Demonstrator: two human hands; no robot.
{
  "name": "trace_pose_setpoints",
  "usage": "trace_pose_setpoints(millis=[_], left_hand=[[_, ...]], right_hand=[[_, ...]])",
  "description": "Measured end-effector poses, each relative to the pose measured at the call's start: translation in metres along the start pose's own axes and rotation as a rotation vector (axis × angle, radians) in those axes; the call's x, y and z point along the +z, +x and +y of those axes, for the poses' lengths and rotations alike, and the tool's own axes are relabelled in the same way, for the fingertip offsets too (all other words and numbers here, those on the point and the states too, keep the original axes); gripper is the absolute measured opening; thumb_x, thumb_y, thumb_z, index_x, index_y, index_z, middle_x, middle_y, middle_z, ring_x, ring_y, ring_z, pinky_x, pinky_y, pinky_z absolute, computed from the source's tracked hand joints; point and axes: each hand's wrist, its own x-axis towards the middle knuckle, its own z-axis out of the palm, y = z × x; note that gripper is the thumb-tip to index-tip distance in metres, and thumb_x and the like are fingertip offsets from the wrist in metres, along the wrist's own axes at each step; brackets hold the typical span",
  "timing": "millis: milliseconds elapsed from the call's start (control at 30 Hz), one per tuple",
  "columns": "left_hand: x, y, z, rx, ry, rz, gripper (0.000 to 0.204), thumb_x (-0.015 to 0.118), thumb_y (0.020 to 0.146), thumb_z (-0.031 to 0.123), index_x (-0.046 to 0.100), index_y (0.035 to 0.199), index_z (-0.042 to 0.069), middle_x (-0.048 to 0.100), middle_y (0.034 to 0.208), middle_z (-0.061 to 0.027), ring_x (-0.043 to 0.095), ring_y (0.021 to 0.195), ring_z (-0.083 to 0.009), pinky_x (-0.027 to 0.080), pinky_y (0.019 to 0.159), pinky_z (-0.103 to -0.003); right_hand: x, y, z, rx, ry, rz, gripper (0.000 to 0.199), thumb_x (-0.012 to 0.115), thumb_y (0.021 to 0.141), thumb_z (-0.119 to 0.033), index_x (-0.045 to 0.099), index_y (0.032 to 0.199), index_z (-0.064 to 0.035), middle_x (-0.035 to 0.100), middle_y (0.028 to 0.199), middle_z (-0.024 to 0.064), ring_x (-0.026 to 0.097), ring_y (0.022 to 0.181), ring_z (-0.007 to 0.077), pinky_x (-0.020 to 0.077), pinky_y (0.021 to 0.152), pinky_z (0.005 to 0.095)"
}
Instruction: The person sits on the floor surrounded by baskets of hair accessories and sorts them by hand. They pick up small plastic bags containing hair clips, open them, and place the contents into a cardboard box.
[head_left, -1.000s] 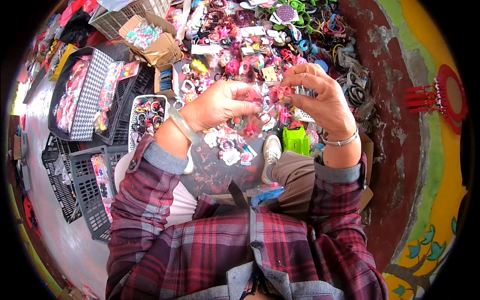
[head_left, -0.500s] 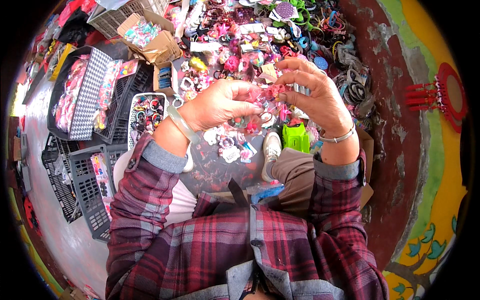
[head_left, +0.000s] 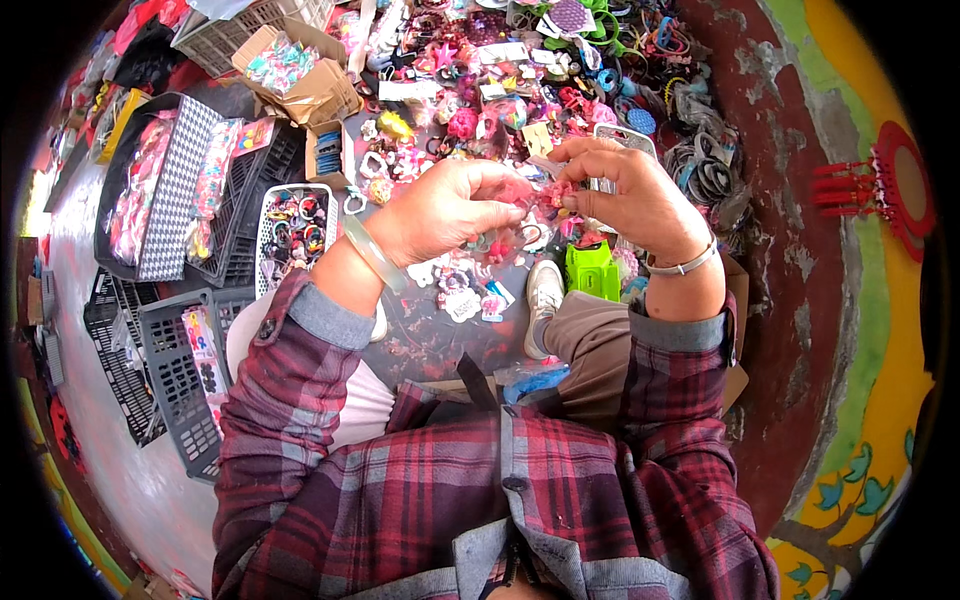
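Note:
In front of my chest, my left hand (head_left: 440, 212) is closed, thumb and fingers pinching a thin see-through plastic bag (head_left: 498, 245) with pinkish tints. My right hand (head_left: 632, 197) is closed on a small reddish-pink ruffled hair accessory (head_left: 551, 193), held between thumb and fingertips at the bag's edge. Whether the accessory is partly inside the bag, I cannot tell. Below and beyond both hands spreads a pile of hair ties, clips and headbands (head_left: 462, 125). A bright green plastic basket (head_left: 594, 271) stands just below my right hand.
Left of me are a white basket of hair ties (head_left: 297, 225), a grey crate (head_left: 180, 375), a houndstooth-patterned box (head_left: 180, 190) and a cardboard box of small packets (head_left: 300, 75). Black hair bands (head_left: 710, 175) lie to the right, by the worn red wall base (head_left: 790, 270).
My right hand has lowered slightly and its fingers have drawn closer together on the pink accessory. A pale basket rim now shows behind it. My left hand has barely moved.

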Motion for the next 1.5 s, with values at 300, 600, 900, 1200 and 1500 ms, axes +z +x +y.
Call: trace_pose_setpoints(millis=[300,600,900,1200,1500], left_hand=[[0.006,0.001,-0.005,-0.005,0.007,0.059,0.03,0.055,0.085,0.005,0.052,0.114,-0.002,0.061,0.099,-0.0059,0.058,0.088,-0.0097,0.047,0.075,-0.023],[0.006,-0.003,0.012,-0.037,-0.031,-0.021,0.034,0.055,0.085,0.004,0.05,0.118,-0.001,0.061,0.105,-0.0072,0.058,0.092,-0.0113,0.046,0.081,-0.024],[-0.007,0.006,-0.002,0.158,-0.167,0.17,0.03,0.055,0.084,0.005,0.052,0.113,-0.002,0.061,0.104,-0.0085,0.057,0.097,-0.0151,0.044,0.086,-0.027],[-0.005,0.008,-0.001,0.172,-0.365,0.278,0.015,0.056,0.084,0.004,0.055,0.099,0.001,0.06,0.092,-0.0046,0.057,0.087,-0.0138,0.046,0.08,-0.028],[-0.007,0.006,0.0,0.172,-0.376,0.347,0.015,0.056,0.087,0.012,0.059,0.098,0.001,0.061,0.092,-0.0055,0.057,0.084,-0.0113,0.047,0.075,-0.024]], right_hand=[[0.004,0.0,0.0,-0.02,-0.026,-0.038,0.017,0.069,0.067,0.0,0.065,0.084,-0.0013,0.056,0.113,0.0112,0.054,0.103,0.0237,0.0442,0.083,0.032],[0.013,0.0,0.002,0.08,0.105,-0.033,0.021,0.069,0.067,-0.001,0.067,0.088,-0.0054,0.056,0.111,0.0101,0.055,0.099,0.0189,0.0448,0.081,0.0297],[0.018,0.013,0.004,0.268,0.724,0.338,0.044,0.062,0.083,-0.017,0.046,0.119,0.0015,0.056,0.108,0.008,0.057,0.092,0.015,0.0454,0.076,0.0269],[0.056,0.023,0.005,0.369,1.098,0.229,0.027,0.065,0.08,-0.018,0.062,0.103,-0.0035,0.063,0.089,-0.001,0.056,0.079,0.0063,0.0422,0.067,0.0202],[0.055,0.025,-0.01,0.455,1.224,0.345,0.019,0.064,0.08,-0.011,0.065,0.097,-0.0025,0.065,0.082,0.0033,0.057,0.068,0.0077,0.043,0.062,0.0195]])
